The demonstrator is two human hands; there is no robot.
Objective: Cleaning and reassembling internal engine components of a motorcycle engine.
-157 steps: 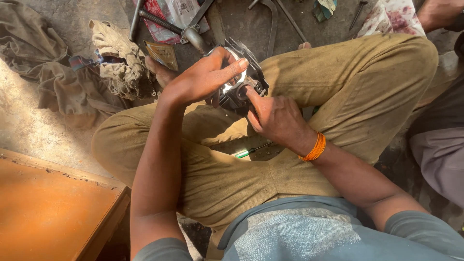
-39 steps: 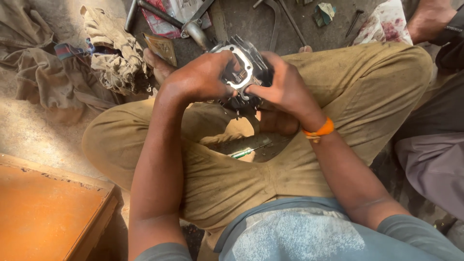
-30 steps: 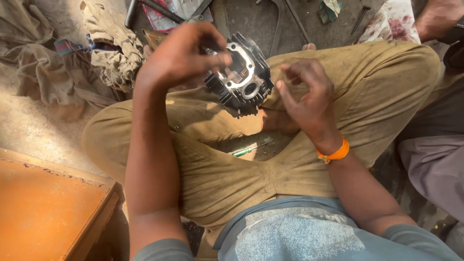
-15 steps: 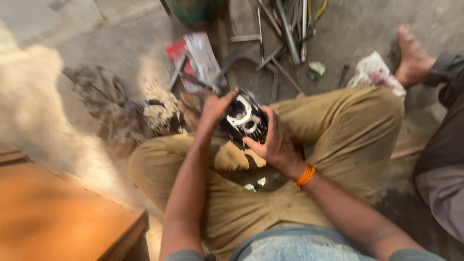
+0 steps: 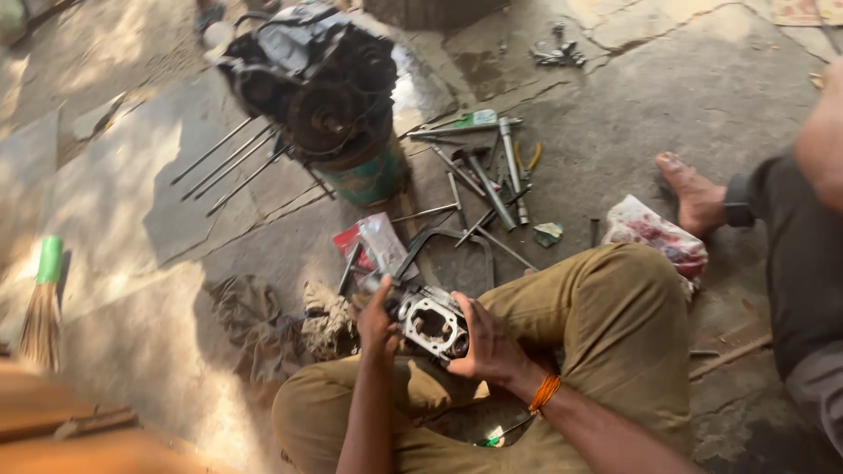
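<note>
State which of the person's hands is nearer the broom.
Left. The left hand grips the engine cylinder on the side facing the broom; the right hand holds its far side.

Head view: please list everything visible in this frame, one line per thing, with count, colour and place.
cylinder: one, grey metal, held between both hands over the lap
engine block: one, dark, top centre on a green can, long studs sticking out to the left
hand tools: several, metal, scattered on the floor right of the can
packet: one, red and clear, floor ahead of the hands
rags: a few, dirty grey, floor left of the hands
stained cloth: one, white and red, by another person's bare foot
broom: one, straw with green grip, far left
left hand: grips the cylinder's left side
right hand: grips its right side, orange band at the wrist
</note>
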